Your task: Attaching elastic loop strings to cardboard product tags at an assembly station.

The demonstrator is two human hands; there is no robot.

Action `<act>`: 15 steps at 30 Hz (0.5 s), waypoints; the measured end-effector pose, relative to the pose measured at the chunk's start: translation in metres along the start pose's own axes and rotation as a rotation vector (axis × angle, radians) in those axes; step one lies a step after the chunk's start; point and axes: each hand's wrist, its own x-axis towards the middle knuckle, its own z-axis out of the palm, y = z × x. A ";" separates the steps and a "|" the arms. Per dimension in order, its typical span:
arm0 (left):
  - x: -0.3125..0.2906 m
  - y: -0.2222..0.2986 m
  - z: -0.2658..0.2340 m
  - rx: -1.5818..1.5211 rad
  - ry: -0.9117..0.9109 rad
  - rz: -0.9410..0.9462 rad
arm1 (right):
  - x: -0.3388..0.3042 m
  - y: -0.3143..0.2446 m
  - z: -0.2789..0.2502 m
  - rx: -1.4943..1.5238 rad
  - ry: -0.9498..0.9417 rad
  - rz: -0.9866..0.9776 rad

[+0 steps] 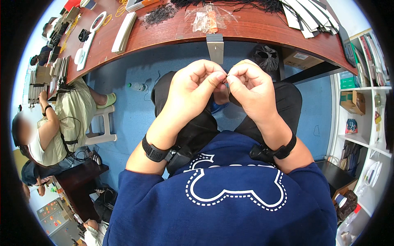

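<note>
My left hand (195, 88) and my right hand (253, 88) meet fingertip to fingertip above my lap. Both are closed in a pinch, thumb against forefinger. A small dark bit shows where the fingertips come together, too tiny to name. Just beyond my hands, a stack of grey-edged cards (215, 50) juts out over the near edge of the reddish-brown table (250, 30). Behind that stack lies a crumpled clear plastic bag (201, 20) with an orange-and-white piece in it. A heap of black cords (238, 5) stretches along the table farther back.
White cards with black cords (310, 16) fan out at the table's right. A long pale stack (124, 33) and a black pile of small bits (160, 14) lie left. A bottle (137, 86) is on the floor. Another person (57, 127) sits left; shelves (357, 137) stand right.
</note>
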 end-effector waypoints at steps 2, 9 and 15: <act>0.000 0.001 0.001 -0.014 -0.003 -0.013 | 0.000 0.000 -0.002 -0.027 -0.013 -0.001; -0.001 -0.003 0.009 -0.099 0.097 -0.007 | 0.000 0.000 0.003 0.118 0.017 0.026; 0.003 -0.021 0.011 -0.105 0.117 0.045 | 0.000 0.001 0.000 0.308 -0.013 0.285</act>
